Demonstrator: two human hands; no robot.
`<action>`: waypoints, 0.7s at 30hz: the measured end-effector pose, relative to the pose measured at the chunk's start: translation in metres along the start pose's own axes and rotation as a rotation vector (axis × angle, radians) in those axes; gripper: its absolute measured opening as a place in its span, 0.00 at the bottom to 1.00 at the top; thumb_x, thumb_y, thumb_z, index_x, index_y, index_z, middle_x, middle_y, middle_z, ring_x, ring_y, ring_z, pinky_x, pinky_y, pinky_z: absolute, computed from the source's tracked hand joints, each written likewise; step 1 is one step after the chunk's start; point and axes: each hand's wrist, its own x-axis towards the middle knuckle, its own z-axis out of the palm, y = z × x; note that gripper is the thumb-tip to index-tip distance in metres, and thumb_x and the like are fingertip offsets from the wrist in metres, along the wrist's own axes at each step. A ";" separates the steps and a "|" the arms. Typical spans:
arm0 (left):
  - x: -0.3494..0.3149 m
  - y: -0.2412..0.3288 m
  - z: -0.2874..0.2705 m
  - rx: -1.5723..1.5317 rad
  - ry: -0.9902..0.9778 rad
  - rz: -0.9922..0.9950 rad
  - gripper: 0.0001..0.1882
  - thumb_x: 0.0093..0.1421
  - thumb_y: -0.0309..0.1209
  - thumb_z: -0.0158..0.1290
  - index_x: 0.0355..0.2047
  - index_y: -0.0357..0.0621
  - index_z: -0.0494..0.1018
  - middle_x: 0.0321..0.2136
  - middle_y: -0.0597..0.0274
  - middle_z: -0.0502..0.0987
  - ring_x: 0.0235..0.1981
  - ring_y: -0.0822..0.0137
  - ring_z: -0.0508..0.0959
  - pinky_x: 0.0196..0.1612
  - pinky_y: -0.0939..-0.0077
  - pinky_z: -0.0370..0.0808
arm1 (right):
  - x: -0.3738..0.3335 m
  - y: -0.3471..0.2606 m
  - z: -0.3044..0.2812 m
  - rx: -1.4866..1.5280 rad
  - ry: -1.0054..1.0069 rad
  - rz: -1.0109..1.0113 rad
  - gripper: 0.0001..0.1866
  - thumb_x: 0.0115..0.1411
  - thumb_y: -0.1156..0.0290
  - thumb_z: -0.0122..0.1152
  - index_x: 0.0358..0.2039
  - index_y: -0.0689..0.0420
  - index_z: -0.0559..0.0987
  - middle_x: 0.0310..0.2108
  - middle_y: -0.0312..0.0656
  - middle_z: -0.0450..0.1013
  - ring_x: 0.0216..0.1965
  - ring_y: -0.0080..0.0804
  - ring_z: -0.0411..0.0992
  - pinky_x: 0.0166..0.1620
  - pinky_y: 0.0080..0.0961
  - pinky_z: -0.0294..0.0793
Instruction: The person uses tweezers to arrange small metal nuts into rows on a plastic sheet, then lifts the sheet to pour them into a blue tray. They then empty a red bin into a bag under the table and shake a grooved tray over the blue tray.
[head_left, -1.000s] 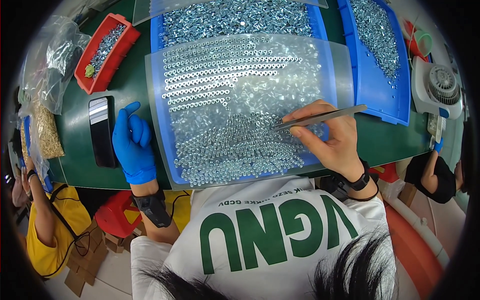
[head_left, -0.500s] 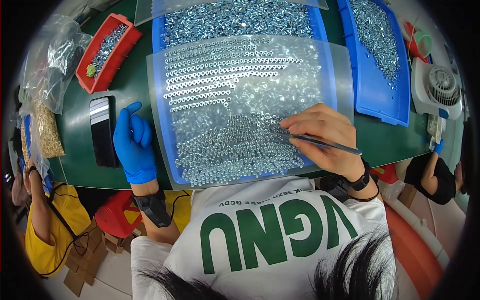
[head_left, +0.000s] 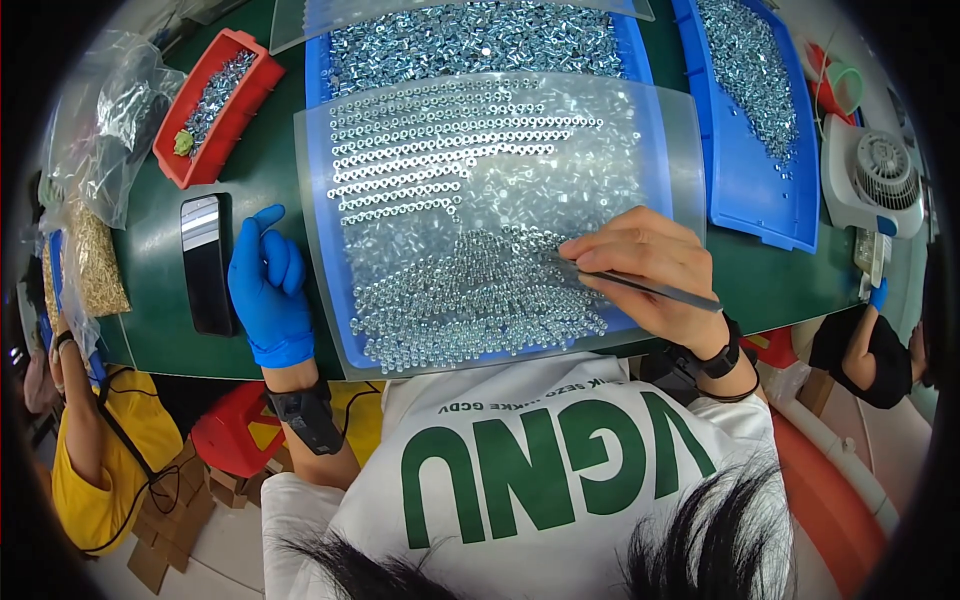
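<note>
while the right hand pinches metal tweezers between thumb and fingers above the right part of the translucent sheet, the blue-gloved left hand lies loosely half open just left of that sheet, with nothing visible in its grasp. whether the tweezers grip anything (the tips are too small to read) i cannot tell. loose metal parts heap on the sheet's near side; rows of rings line its far left.
</note>
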 end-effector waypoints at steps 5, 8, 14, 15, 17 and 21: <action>0.001 -0.001 0.000 -0.010 -0.004 -0.003 0.16 0.63 0.34 0.40 0.40 0.30 0.69 0.13 0.74 0.50 0.13 0.82 0.48 0.16 0.86 0.45 | -0.006 0.002 -0.008 0.143 0.097 0.367 0.12 0.48 0.84 0.58 0.36 0.63 0.72 0.34 0.46 0.74 0.35 0.30 0.73 0.38 0.20 0.71; 0.000 0.000 0.000 -0.017 0.000 -0.004 0.16 0.63 0.33 0.40 0.40 0.30 0.69 0.13 0.74 0.50 0.13 0.82 0.48 0.16 0.86 0.45 | -0.005 0.010 -0.009 0.300 0.194 0.559 0.12 0.51 0.83 0.56 0.38 0.64 0.71 0.35 0.45 0.74 0.37 0.29 0.73 0.39 0.20 0.70; 0.002 -0.001 0.001 -0.009 0.019 0.004 0.16 0.63 0.34 0.40 0.40 0.31 0.69 0.13 0.74 0.50 0.12 0.82 0.48 0.16 0.86 0.45 | -0.005 0.016 -0.009 0.345 0.191 0.635 0.12 0.54 0.82 0.54 0.39 0.64 0.70 0.35 0.44 0.73 0.38 0.27 0.72 0.41 0.20 0.70; 0.002 -0.001 0.002 -0.009 0.018 0.002 0.16 0.63 0.34 0.40 0.40 0.31 0.69 0.13 0.74 0.50 0.12 0.82 0.48 0.16 0.86 0.45 | -0.005 0.015 -0.010 0.337 0.178 0.648 0.12 0.53 0.82 0.54 0.40 0.64 0.70 0.35 0.44 0.73 0.38 0.27 0.72 0.41 0.20 0.70; -0.001 0.001 0.003 0.002 0.020 -0.002 0.16 0.63 0.34 0.40 0.40 0.31 0.69 0.12 0.74 0.50 0.12 0.82 0.48 0.15 0.86 0.45 | -0.004 0.012 -0.010 0.321 0.152 0.673 0.12 0.53 0.82 0.54 0.40 0.64 0.70 0.35 0.43 0.73 0.39 0.27 0.72 0.41 0.19 0.70; -0.001 0.001 0.003 -0.006 0.010 -0.012 0.16 0.63 0.34 0.40 0.40 0.31 0.69 0.12 0.74 0.50 0.12 0.82 0.48 0.15 0.86 0.45 | 0.000 0.008 -0.011 0.353 0.230 0.679 0.11 0.55 0.80 0.53 0.40 0.63 0.70 0.35 0.42 0.72 0.37 0.24 0.71 0.38 0.19 0.70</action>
